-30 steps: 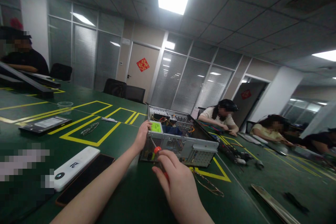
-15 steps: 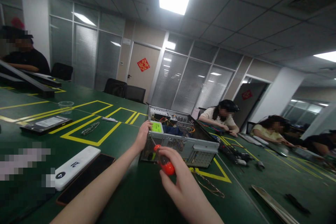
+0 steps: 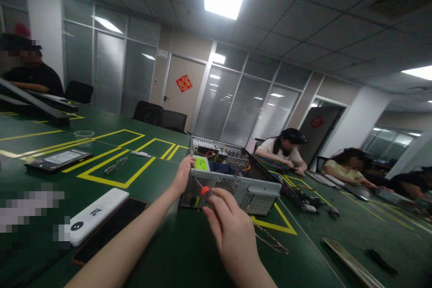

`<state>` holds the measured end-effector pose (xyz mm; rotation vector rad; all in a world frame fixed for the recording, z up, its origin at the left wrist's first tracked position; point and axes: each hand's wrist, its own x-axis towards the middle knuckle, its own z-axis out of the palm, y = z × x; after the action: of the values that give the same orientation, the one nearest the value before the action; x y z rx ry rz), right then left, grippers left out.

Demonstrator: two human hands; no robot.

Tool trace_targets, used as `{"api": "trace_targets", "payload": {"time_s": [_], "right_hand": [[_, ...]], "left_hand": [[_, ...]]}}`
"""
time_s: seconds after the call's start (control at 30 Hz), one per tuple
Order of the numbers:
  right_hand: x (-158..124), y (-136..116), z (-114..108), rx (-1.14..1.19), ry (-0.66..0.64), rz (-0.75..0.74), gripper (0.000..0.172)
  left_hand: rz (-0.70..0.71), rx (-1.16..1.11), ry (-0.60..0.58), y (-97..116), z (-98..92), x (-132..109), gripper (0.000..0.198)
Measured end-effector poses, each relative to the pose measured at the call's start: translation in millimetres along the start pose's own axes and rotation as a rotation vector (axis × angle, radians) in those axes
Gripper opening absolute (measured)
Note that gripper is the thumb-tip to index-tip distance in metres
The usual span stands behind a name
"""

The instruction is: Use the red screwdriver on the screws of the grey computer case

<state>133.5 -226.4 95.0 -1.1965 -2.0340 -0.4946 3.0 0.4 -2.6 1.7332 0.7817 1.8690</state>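
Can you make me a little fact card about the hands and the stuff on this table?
Left hand: at the corner of the computer case, by a bright green label
Right hand: holding a screwdriver, its shaft pointing at the case
Computer case: open on top, wires showing inside
Table: green, with yellow tape
Left side: hard drive, clear cup

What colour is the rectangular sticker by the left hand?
The sticker is bright yellow-green, seen best in the head view.

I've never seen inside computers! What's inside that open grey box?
Inside the grey metal computer case are thin orange wires and a silver box with a lime label. The near wall hides the bottom.
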Motion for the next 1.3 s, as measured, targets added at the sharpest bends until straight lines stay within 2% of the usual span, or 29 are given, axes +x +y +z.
{"api": "trace_targets", "payload": {"time_s": [0.1, 0.2, 0.3, 0.37, 0.47, 0.57, 0.7, 0.77, 0.9, 1.07, 1.17, 1.3], "right_hand": [[0.9, -3.6, -7.4, 0.027, -0.155, 0.044, 0.011], [0.7, -9.7, -15.5, 0.089, -0.269, 0.105, 0.025], [-1.3, -12.9, -19.0, 0.171, -0.343, 0.095, 0.044], [-2.5, -13.4, -18.2, 0.179, -0.369, 0.078, 0.049], [-2.2, -12.9, -14.9, 0.143, -0.342, 0.063, 0.044], [0.2, -10.3, -12.2, 0.06, -0.221, 0.069, 0.034], [2.8, -4.8, -10.4, -0.115, -0.103, 0.122, 0.009], [3.1, -3.7, -9.7, -0.18, -0.098, 0.152, 0.01], [3.2, -7.6, -8.5, -0.206, -0.171, 0.211, 0.013], [6.8, -17.7, -11.3, -0.23, -0.354, 0.36, 0.019], [9.8, -18.8, -19.1, -0.191, -0.462, 0.387, 0.02], [10.1, -11.2, -39.0, -0.114, -0.453, 0.397, 0.019]], "left_hand": [[0.013, -0.001, 0.002, -0.9, 1.0, 0.0, 0.046], [0.018, -0.014, 0.001, -0.2, 0.8, 0.6, 0.047], [0.0, -0.027, 0.0, 1.4, 0.1, 1.1, 0.045], [-0.009, -0.036, 0.0, 2.7, -0.2, 1.2, 0.043], [-0.016, -0.032, 0.0, 4.7, -0.5, 1.1, 0.042], [-0.011, -0.015, -0.01, 6.0, -1.4, 1.0, 0.042], [-0.015, -0.005, -0.03, 5.3, -3.0, 0.7, 0.039], [-0.019, -0.004, -0.03, 4.1, -3.3, 0.5, 0.039], [-0.013, -0.004, -0.019, 2.3, -2.6, 0.7, 0.042], [0.016, -0.005, -0.027, 2.7, -2.3, 2.2, 0.046], [0.025, 0.011, -0.035, 1.6, -2.7, 2.0, 0.048], [0.023, 0.033, -0.024, -2.2, -2.7, 0.8, 0.047]]}}
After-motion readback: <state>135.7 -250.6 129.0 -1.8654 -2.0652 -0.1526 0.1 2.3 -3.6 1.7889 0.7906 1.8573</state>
